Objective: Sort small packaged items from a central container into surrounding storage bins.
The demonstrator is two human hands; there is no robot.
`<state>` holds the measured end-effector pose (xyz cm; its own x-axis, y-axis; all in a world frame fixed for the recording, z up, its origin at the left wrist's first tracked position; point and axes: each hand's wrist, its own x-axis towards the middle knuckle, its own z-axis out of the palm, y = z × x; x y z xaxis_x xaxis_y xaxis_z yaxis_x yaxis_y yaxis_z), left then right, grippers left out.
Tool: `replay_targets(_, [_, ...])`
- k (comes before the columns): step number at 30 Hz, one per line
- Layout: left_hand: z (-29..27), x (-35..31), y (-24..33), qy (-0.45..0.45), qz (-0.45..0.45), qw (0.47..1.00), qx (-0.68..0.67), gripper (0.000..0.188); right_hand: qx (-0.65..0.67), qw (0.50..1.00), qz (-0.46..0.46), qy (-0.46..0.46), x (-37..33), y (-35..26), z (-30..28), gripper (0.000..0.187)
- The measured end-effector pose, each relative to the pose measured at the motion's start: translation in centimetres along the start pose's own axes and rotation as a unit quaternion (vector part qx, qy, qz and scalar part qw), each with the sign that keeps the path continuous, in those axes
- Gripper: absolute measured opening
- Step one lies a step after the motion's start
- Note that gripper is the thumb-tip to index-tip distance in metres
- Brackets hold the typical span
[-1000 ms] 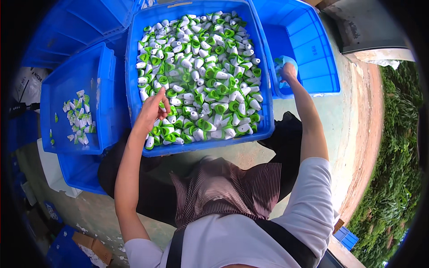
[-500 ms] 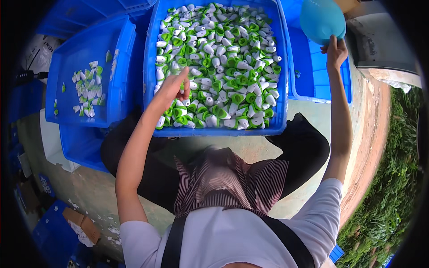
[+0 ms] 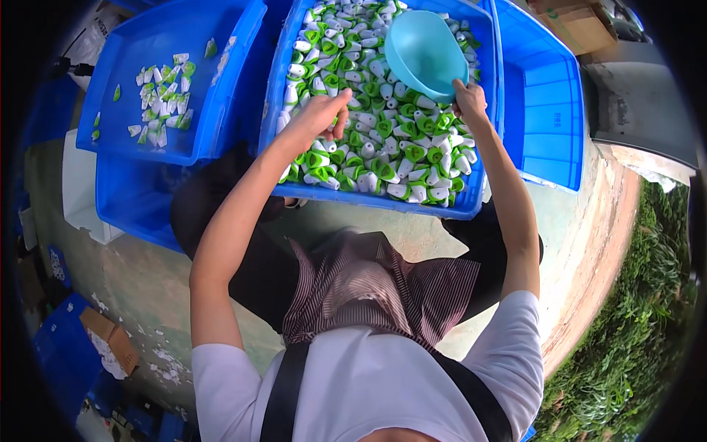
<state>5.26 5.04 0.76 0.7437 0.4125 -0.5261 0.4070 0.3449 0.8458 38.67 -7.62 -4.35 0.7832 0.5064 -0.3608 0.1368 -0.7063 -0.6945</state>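
In front of me a blue crate [image 3: 269, 125] is full of small white-and-green plastic pieces [image 3: 368, 140], lying loose in a heap. Over the right part of this heap is a light-blue plastic scoop [image 3: 423, 55], its hollow inside facing up with nothing in it. My right hand [image 3: 471, 102] grips the scoop at its near end. Above the left side of the same pieces hovers my left hand [image 3: 322, 118], fingers loosely bent and apart, holding nothing I can see.
At the left, a shallower blue tray [image 3: 118, 66] holds a small scatter of similar pieces, above another blue crate [image 3: 129, 202]. A further blue crate [image 3: 549, 103] stands to the right. Cardboard boxes [image 3: 578, 26] are at the upper right, and another open carton [image 3: 110, 335] at the lower left.
My right hand has brought the scoop leftward and down from beyond the right crate to over the pieces, turning its hollow side up. My left hand stays over the heap. The view has shifted.
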Motion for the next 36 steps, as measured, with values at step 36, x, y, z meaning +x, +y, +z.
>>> replay_targets(36, [2.0,-0.2,1.4,-0.068,0.049,0.887,-0.453,0.032,0.083,0.907,-0.405,0.079,-20.0,-9.8,11.2,0.028])
